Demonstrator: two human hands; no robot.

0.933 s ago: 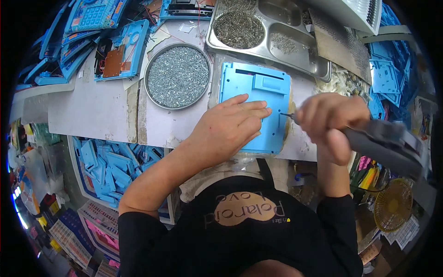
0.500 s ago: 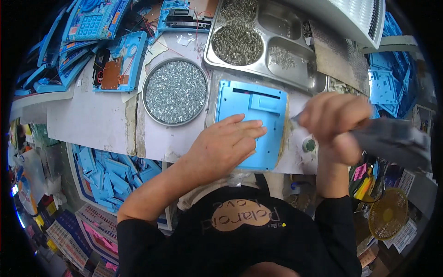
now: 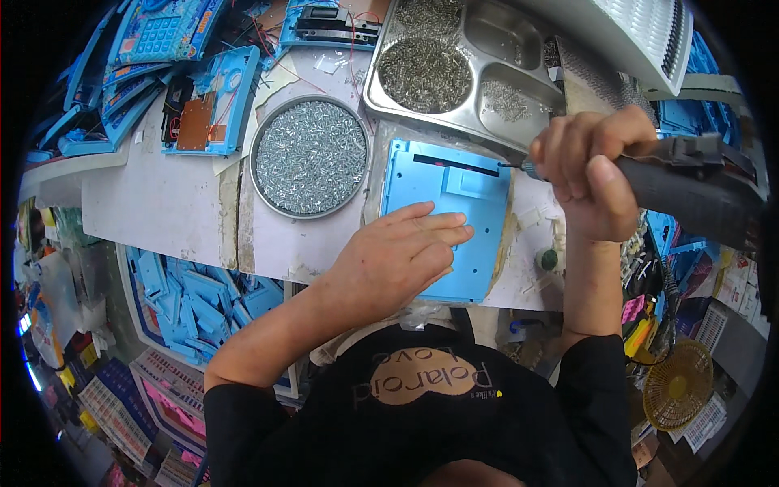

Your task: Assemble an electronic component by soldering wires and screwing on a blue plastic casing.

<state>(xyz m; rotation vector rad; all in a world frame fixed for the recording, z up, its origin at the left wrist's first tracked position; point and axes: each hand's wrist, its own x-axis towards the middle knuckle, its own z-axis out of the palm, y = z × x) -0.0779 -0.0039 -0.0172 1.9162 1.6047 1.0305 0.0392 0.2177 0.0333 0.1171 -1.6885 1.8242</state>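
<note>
A light-blue plastic housing [image 3: 479, 231] with a dark slot and small holes lies on the worktable in front of me. My left hand [image 3: 398, 252] rests flat on its lower left part, fingers stretched out. In my right hand [image 3: 596, 174] is a dark electric screwdriver [image 3: 690, 191], held sideways with its body pointing right. Its thin bit touches or hovers just at the housing's upper right corner, beside the slot's end; whether a screw sits there is too small to tell.
A round metal bowl [image 3: 308, 217] full of small silver screws stands left of the housing. Behind it is a compartmented steel tray [image 3: 454, 120] with small metal parts. Blue housings [image 3: 162, 45] pile up at far left, and more fill a crate [image 3: 195, 304] below the table edge.
My right hand has moved the screwdriver up and away from me, bringing its bit to the housing's upper right corner. My left hand stays in place on the housing.
</note>
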